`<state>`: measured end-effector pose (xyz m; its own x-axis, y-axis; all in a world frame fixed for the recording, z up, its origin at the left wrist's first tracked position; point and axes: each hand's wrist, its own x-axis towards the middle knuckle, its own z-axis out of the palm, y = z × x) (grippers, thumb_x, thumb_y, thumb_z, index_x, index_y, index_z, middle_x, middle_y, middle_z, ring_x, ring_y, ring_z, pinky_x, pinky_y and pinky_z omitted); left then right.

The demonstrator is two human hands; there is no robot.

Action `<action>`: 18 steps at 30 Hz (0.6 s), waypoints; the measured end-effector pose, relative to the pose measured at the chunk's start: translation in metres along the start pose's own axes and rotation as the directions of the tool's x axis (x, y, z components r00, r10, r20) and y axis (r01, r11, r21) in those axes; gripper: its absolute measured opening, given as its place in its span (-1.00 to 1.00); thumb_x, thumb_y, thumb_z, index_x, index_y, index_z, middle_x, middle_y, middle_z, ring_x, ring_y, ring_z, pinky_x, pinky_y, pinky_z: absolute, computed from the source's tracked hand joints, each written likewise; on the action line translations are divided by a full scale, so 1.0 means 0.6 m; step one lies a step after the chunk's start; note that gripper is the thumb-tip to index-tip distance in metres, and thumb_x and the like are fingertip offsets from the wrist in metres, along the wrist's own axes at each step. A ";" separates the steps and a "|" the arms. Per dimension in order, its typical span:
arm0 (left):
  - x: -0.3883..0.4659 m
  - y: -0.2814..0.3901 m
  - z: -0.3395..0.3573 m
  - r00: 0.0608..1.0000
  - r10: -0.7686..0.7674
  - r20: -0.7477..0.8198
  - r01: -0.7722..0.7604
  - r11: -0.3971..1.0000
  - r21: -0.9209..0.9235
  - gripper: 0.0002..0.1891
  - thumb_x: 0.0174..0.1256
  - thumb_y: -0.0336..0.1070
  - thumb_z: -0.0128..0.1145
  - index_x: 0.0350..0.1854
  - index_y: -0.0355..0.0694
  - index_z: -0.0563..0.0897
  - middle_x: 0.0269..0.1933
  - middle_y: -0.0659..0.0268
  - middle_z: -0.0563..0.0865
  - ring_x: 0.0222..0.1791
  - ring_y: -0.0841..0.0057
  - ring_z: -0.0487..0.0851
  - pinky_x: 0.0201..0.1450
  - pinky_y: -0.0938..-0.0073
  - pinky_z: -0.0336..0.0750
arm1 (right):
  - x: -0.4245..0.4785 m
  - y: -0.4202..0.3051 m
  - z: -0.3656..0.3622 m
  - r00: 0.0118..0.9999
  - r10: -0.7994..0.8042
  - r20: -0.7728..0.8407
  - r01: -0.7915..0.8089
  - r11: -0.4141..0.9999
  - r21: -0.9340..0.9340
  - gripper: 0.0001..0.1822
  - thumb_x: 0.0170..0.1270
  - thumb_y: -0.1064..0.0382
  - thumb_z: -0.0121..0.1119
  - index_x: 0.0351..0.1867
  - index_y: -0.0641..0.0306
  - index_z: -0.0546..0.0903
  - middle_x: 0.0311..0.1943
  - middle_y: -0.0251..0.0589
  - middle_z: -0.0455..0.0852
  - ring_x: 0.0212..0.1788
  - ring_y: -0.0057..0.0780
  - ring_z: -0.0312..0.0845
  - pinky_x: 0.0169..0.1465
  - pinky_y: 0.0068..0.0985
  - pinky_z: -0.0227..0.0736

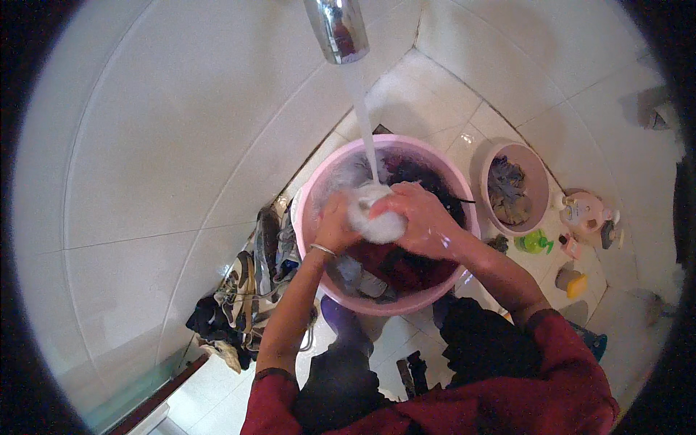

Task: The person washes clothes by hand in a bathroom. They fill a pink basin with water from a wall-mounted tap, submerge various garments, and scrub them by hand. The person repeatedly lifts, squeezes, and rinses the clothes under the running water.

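A bunched white cloth (383,223) is held between my two hands, above the pink basin (389,311) on the floor. My left hand (336,222) grips its left side; the fingers are partly blurred. From the right, my right hand (421,217) closes over the cloth with the thumb across it. A stream of water (363,117) falls from the chrome spout (341,35) onto the top of the cloth. Inside the basin are dark red fabric (418,274), black fabric (418,171) and light grey cloth (356,272), with water at the left side.
A smaller pink basin (538,182) holding grey and brownish cloth stands to the right. Nearby are a green pump bottle (533,242), a large pink bottle (584,209) and a yellow-topped container (571,281). Several shoes (244,280) lie along the left wall. Tiled walls meet behind the basin.
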<state>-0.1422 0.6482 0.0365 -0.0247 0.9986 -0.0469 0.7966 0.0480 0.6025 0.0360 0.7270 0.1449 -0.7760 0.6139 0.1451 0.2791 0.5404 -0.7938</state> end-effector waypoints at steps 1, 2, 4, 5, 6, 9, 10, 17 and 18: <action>-0.008 -0.012 0.004 0.998 -0.063 -0.006 0.061 0.980 -0.188 -0.44 -0.14 -0.14 0.23 -0.03 -0.28 0.44 -0.03 0.05 0.50 0.03 0.21 0.43 0.09 0.30 0.27 | 0.008 -0.049 -0.029 0.999 -0.042 -0.026 0.045 0.994 0.102 -0.72 -0.18 0.31 0.19 -0.31 0.09 0.57 -0.27 -0.16 0.57 -0.09 -0.15 0.40 0.01 -0.32 0.24; -0.017 -0.028 0.009 0.993 -0.121 0.002 0.112 0.920 -0.374 -0.46 -0.14 -0.13 0.23 -0.07 -0.29 0.45 -0.07 0.05 0.53 0.00 0.22 0.46 0.06 0.30 0.29 | 0.011 -0.074 -0.057 0.997 -0.060 -0.048 0.065 0.993 0.095 -0.70 -0.20 0.32 0.19 -0.30 0.10 0.57 -0.28 -0.16 0.57 -0.09 -0.15 0.39 0.02 -0.33 0.23; -0.038 -0.018 -0.025 0.992 -0.125 -0.030 0.106 0.925 -0.365 -0.56 -0.06 -0.18 0.20 -0.13 -0.30 0.47 -0.11 0.06 0.56 -0.05 0.24 0.51 0.01 0.31 0.33 | 0.011 -0.091 -0.093 0.992 -0.084 -0.093 0.092 0.993 0.080 -0.67 -0.23 0.34 0.20 -0.29 0.13 0.57 -0.30 -0.17 0.57 -0.10 -0.13 0.38 0.03 -0.34 0.22; -0.043 -0.006 -0.044 0.977 -0.208 -0.033 0.174 0.883 -0.436 -0.56 -0.05 -0.21 0.19 -0.10 -0.29 0.45 -0.12 0.06 0.56 -0.05 0.24 0.51 0.02 0.31 0.33 | 0.009 -0.077 -0.093 0.992 -0.020 -0.125 0.029 0.997 0.076 -0.65 -0.23 0.34 0.20 -0.26 0.14 0.56 -0.29 -0.16 0.56 -0.09 -0.13 0.37 0.03 -0.34 0.21; -0.046 0.007 -0.062 0.958 -0.284 -0.032 0.229 0.829 -0.510 -0.55 -0.04 -0.24 0.18 -0.06 -0.29 0.43 -0.13 0.06 0.57 -0.05 0.25 0.51 0.02 0.31 0.33 | 0.004 -0.059 -0.089 0.986 0.043 -0.159 -0.033 0.997 0.066 -0.63 -0.24 0.35 0.20 -0.24 0.15 0.56 -0.27 -0.16 0.55 -0.08 -0.13 0.36 0.03 -0.34 0.21; -0.051 -0.018 -0.049 0.956 -0.283 -0.080 0.217 0.863 -0.456 -0.43 -0.02 -0.31 0.13 0.10 -0.28 0.29 0.01 0.00 0.46 0.08 0.20 0.40 0.08 0.29 0.29 | -0.002 0.072 -0.038 0.989 0.115 -0.095 -0.114 0.993 0.019 -0.51 -0.24 0.31 0.19 -0.11 0.16 0.48 -0.18 -0.09 0.47 0.00 -0.11 0.29 0.02 -0.29 0.21; -0.046 -0.034 -0.031 0.980 -0.153 -0.127 0.113 0.955 -0.276 -0.42 0.00 -0.28 0.12 0.12 -0.30 0.26 0.07 0.00 0.42 0.12 0.20 0.36 0.10 0.28 0.26 | 0.000 0.113 -0.013 0.992 0.124 0.006 -0.124 0.992 0.011 -0.48 -0.22 0.27 0.18 -0.06 0.14 0.45 -0.16 -0.08 0.45 0.02 -0.11 0.27 0.01 -0.27 0.21; -0.043 -0.064 0.059 0.916 -0.098 0.389 -0.057 0.928 0.369 -0.30 0.09 -0.17 0.00 0.31 0.03 0.02 0.29 0.11 0.15 0.26 0.10 0.14 0.23 0.05 0.06 | -0.022 0.232 0.144 0.853 0.486 0.188 -0.341 0.794 -0.504 -0.58 0.01 0.10 0.10 -0.02 0.01 0.43 -0.19 -0.07 0.48 0.01 -0.17 0.31 0.04 -0.28 0.28; -0.041 -0.098 0.097 0.887 -0.134 0.442 -0.023 0.943 0.332 -0.32 0.09 -0.18 -0.01 0.30 0.02 0.04 0.28 0.09 0.16 0.25 0.11 0.16 0.23 0.07 0.05 | -0.028 0.265 0.166 0.865 0.441 0.240 -0.273 0.815 -0.511 -0.61 0.02 0.12 0.08 -0.05 0.01 0.45 -0.24 -0.06 0.51 -0.06 -0.17 0.36 0.00 -0.29 0.30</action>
<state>-0.1532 0.6198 -0.0439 0.1382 0.8696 -0.4740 0.9523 0.0147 0.3047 0.0373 0.7454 -0.0425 -0.6840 0.6309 -0.3662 0.7286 0.5670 -0.3842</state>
